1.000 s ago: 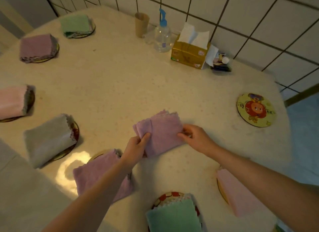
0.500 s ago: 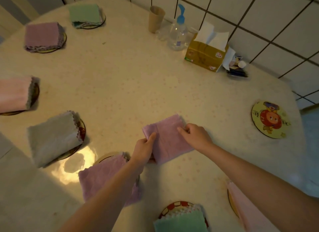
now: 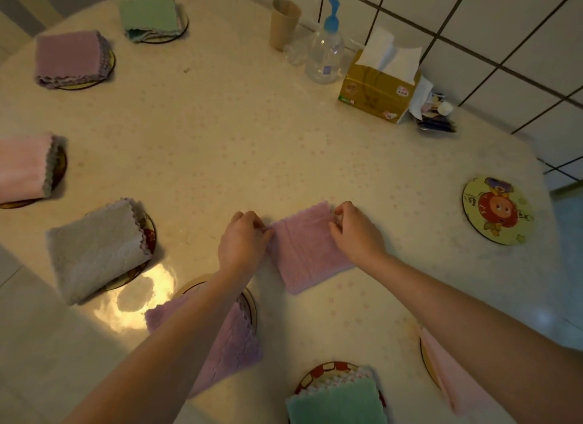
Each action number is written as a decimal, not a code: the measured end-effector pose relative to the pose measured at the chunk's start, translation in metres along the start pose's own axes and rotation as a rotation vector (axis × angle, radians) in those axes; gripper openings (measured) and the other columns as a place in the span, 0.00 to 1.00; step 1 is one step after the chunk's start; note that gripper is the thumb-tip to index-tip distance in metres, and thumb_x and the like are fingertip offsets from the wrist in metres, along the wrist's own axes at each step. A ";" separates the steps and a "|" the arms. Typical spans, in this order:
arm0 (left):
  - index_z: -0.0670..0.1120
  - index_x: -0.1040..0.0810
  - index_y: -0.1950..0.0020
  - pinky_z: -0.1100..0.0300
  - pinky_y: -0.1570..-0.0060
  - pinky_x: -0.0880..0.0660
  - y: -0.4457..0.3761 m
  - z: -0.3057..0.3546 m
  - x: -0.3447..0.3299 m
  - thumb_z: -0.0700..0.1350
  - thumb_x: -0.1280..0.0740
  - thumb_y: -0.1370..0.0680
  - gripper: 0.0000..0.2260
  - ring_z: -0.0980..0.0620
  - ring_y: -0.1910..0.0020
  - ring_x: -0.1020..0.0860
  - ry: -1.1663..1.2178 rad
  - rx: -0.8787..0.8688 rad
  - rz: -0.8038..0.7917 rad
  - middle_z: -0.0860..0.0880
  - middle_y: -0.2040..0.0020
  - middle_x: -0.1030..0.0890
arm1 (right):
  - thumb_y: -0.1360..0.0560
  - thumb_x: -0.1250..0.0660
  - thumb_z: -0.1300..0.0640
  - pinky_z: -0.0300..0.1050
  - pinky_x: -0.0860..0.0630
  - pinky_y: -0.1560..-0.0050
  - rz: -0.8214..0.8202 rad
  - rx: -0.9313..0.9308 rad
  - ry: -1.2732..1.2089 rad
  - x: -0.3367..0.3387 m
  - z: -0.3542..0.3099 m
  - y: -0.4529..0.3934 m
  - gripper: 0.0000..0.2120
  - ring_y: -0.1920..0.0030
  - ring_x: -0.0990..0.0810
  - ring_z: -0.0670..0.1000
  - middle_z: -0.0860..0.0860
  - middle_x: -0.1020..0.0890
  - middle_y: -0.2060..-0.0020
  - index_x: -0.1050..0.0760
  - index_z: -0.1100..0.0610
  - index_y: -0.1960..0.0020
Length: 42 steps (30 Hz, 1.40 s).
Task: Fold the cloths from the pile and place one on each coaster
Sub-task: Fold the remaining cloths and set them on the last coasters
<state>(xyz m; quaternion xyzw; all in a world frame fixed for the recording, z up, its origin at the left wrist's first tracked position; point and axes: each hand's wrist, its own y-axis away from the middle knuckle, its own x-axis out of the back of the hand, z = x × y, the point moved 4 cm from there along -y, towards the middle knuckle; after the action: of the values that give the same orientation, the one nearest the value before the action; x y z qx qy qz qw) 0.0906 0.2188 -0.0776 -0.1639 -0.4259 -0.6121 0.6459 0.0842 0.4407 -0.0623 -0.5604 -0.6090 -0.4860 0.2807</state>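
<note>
Tiled wall behind a pale round worktop [image 3: 284, 146]. Left hand [image 3: 243, 244] and right hand [image 3: 353, 231] pinching the far corners of the folded pink cloth [image 3: 309, 253] at mid-worktop. Next, probably: carry to the bare coaster [image 3: 497, 210] near the right edge.

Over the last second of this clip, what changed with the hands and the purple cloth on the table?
The left hand moved from the purple cloth's near-left edge up to its far-left corner; the right hand shifted to the far-right corner. Both pinch it, flat on the table. The cloth now looks squarer. The bare coaster and the other cloths stayed put.
</note>
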 end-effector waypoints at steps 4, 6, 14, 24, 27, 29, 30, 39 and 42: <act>0.48 0.25 0.43 0.52 0.54 0.23 -0.001 0.006 -0.003 0.50 0.34 0.24 0.12 0.46 0.52 0.24 -0.062 -0.105 -0.019 0.48 0.47 0.24 | 0.24 0.40 0.43 0.52 0.25 0.54 -0.007 -0.133 0.063 0.001 0.010 0.020 0.21 0.48 0.22 0.61 0.56 0.24 0.44 0.35 0.58 0.40; 0.47 0.26 0.39 0.54 0.53 0.25 -0.003 0.011 -0.005 0.51 0.34 0.24 0.16 0.46 0.50 0.23 -0.096 -0.138 -0.067 0.47 0.46 0.24 | 0.26 0.37 0.43 0.52 0.25 0.52 -0.059 -0.180 0.039 -0.002 0.015 0.029 0.26 0.46 0.22 0.61 0.57 0.25 0.42 0.37 0.59 0.37; 0.44 0.24 0.44 0.57 0.58 0.29 -0.007 0.023 -0.009 0.47 0.30 0.27 0.14 0.44 0.51 0.23 -0.124 0.002 -0.208 0.44 0.50 0.20 | 0.30 0.29 0.53 0.45 0.31 0.66 -0.231 -0.525 -0.690 -0.009 0.026 0.037 0.19 0.64 0.29 0.53 0.56 0.25 0.58 0.30 0.61 0.45; 0.39 0.24 0.55 0.65 0.71 0.22 0.051 0.042 -0.035 0.33 0.30 0.27 0.04 0.50 0.64 0.24 0.676 0.262 -0.384 0.43 0.62 0.23 | 0.29 0.29 0.58 0.49 0.22 0.52 -0.243 -0.432 -0.886 0.027 0.087 0.068 0.05 0.58 0.23 0.51 0.52 0.22 0.61 0.26 0.55 0.58; 0.38 0.24 0.51 0.63 0.67 0.22 0.077 0.068 -0.056 0.35 0.30 0.26 0.06 0.51 0.63 0.23 0.700 0.240 -0.418 0.45 0.61 0.23 | 0.27 0.30 0.61 0.54 0.20 0.49 -0.221 -0.451 -0.980 0.041 0.125 0.080 0.09 0.53 0.22 0.53 0.51 0.24 0.59 0.27 0.58 0.50; 0.39 0.24 0.50 0.60 0.62 0.22 0.093 0.087 -0.076 0.36 0.29 0.26 0.08 0.50 0.61 0.23 0.698 0.248 -0.430 0.45 0.61 0.22 | 0.27 0.31 0.61 0.53 0.20 0.52 -0.199 -0.441 -0.989 0.053 0.154 0.089 0.10 0.51 0.21 0.56 0.54 0.22 0.54 0.27 0.61 0.47; 0.39 0.23 0.50 0.58 0.61 0.22 0.099 0.095 -0.085 0.37 0.28 0.27 0.08 0.50 0.61 0.23 0.705 0.245 -0.434 0.45 0.61 0.22 | 0.27 0.31 0.62 0.52 0.19 0.53 -0.186 -0.450 -0.996 0.060 0.167 0.094 0.10 0.49 0.20 0.57 0.57 0.22 0.51 0.26 0.61 0.47; 0.43 0.22 0.56 0.55 0.61 0.23 0.110 0.228 -0.175 0.39 0.28 0.27 0.05 0.50 0.63 0.22 0.760 0.149 -0.433 0.47 0.62 0.21 | 0.26 0.34 0.67 0.48 0.19 0.61 -0.138 -0.491 -1.218 0.137 0.303 0.094 0.09 0.54 0.19 0.54 0.57 0.20 0.53 0.25 0.63 0.45; 0.43 0.23 0.55 0.56 0.63 0.23 0.089 0.272 -0.192 0.38 0.28 0.27 0.04 0.51 0.63 0.22 0.744 0.092 -0.442 0.47 0.62 0.21 | 0.25 0.35 0.67 0.45 0.18 0.64 -0.051 -0.515 -1.285 0.158 0.327 0.077 0.09 0.55 0.19 0.54 0.57 0.20 0.53 0.24 0.62 0.45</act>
<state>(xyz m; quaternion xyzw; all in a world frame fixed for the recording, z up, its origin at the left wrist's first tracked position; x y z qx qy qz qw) 0.0993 0.5607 -0.0349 0.1919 -0.2156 -0.7335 0.6154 0.1903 0.7945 -0.0216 -0.7713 -0.5329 -0.1932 -0.2893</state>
